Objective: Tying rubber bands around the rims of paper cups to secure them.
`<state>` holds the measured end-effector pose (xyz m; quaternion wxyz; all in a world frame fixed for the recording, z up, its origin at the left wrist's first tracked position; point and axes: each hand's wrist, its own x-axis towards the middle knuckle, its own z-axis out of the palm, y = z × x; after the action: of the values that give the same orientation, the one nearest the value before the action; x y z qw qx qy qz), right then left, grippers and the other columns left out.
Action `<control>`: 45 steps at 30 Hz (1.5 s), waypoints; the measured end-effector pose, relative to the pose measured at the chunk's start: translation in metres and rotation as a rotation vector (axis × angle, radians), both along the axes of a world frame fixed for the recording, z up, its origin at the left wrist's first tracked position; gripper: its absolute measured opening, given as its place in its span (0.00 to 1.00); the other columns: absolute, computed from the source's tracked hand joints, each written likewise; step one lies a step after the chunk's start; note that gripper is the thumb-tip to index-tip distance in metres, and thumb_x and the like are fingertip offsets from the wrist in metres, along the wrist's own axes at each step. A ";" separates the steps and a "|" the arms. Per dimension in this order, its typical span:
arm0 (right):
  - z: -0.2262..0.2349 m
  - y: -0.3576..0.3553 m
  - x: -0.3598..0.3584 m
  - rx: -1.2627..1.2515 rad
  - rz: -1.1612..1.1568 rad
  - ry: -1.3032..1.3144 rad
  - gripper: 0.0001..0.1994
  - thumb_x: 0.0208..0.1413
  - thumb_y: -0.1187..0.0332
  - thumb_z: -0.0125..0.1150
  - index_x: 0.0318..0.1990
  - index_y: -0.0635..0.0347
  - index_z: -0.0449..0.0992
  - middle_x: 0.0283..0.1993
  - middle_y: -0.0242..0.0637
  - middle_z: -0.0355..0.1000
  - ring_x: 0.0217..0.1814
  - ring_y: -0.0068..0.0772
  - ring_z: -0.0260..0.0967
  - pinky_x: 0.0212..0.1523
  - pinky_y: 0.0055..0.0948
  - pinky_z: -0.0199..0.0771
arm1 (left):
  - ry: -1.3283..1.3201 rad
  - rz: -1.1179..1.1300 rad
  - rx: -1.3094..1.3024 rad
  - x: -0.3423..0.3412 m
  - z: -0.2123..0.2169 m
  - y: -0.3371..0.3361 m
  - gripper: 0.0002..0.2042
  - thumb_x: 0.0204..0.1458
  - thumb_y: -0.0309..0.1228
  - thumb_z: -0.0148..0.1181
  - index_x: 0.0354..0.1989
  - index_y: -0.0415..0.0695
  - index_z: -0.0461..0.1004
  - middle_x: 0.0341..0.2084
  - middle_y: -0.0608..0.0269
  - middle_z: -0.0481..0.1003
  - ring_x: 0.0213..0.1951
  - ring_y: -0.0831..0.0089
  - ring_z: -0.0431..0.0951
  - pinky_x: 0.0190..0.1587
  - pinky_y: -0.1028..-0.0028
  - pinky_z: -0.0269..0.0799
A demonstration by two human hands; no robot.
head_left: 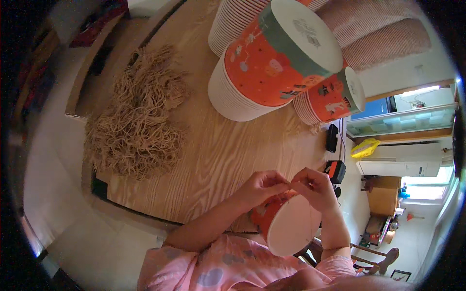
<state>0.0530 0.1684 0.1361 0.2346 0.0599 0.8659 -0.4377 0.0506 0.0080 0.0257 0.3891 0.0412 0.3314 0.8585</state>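
Observation:
My left hand [268, 186] and my right hand [314, 188] meet close to my body, fingertips pinched together at the upper edge of a red paper bucket [266, 213]. What the fingertips hold is too small to make out. The bucket lies tilted below my hands, its round white end [293, 228] facing right and toward me. A faint thin line runs down that white face from near my right hand. On the table's left part lies a tangled heap of beige strings [141, 116].
A tall nested stack of upturned paper buckets [262, 68] stands on the wooden table [228, 150], with a smaller stack [335, 97] to its right. Ribbed beige rolls [388, 43] lie behind. A black and orange box [335, 171] and a black device [332, 138] sit at the right edge.

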 end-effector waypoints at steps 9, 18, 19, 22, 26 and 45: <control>-0.001 0.001 0.001 -0.048 0.010 0.060 0.03 0.50 0.76 0.58 0.33 0.63 0.74 0.29 0.28 0.71 0.30 0.15 0.63 0.31 0.17 0.64 | -0.074 0.031 0.053 -0.002 -0.001 0.000 0.08 0.51 0.31 0.59 0.35 0.40 0.73 0.27 0.67 0.75 0.29 0.83 0.73 0.33 0.82 0.69; 0.004 -0.002 0.002 0.010 0.065 0.094 0.03 0.51 0.76 0.58 0.33 0.63 0.74 0.30 0.29 0.71 0.30 0.16 0.64 0.32 0.18 0.65 | -0.020 0.012 0.012 0.001 -0.003 -0.001 0.09 0.50 0.31 0.60 0.35 0.38 0.73 0.26 0.66 0.75 0.28 0.83 0.74 0.32 0.81 0.70; 0.003 -0.002 0.002 0.011 0.062 0.092 0.03 0.51 0.76 0.58 0.33 0.63 0.74 0.30 0.29 0.71 0.30 0.16 0.64 0.32 0.18 0.65 | -0.018 -0.016 0.014 0.000 -0.003 -0.002 0.08 0.50 0.31 0.61 0.34 0.40 0.74 0.27 0.66 0.76 0.30 0.81 0.75 0.34 0.80 0.71; 0.001 -0.001 0.005 -0.038 0.023 0.114 0.02 0.52 0.76 0.58 0.33 0.64 0.73 0.31 0.30 0.71 0.31 0.16 0.64 0.32 0.18 0.66 | -0.007 -0.062 0.007 -0.001 -0.003 -0.004 0.06 0.50 0.30 0.61 0.33 0.41 0.74 0.28 0.66 0.76 0.32 0.79 0.75 0.37 0.78 0.72; 0.003 -0.004 0.007 -0.046 -0.010 0.113 0.01 0.52 0.76 0.57 0.32 0.64 0.73 0.30 0.30 0.71 0.32 0.17 0.65 0.33 0.18 0.66 | 0.083 0.016 0.091 0.000 -0.002 -0.001 0.08 0.50 0.33 0.60 0.30 0.41 0.74 0.23 0.69 0.74 0.26 0.85 0.72 0.29 0.83 0.68; 0.004 0.015 0.009 -0.326 -0.183 0.255 0.03 0.53 0.79 0.52 0.35 0.64 0.67 0.33 0.33 0.68 0.32 0.22 0.66 0.37 0.21 0.67 | 0.199 -0.083 -0.068 0.000 0.012 -0.009 0.11 0.47 0.35 0.63 0.26 0.42 0.70 0.20 0.71 0.71 0.24 0.84 0.69 0.27 0.80 0.66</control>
<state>0.0619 0.1831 0.1403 0.0892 0.0437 0.7974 -0.5952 0.0509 -0.0006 0.0379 0.3904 0.1268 0.3953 0.8217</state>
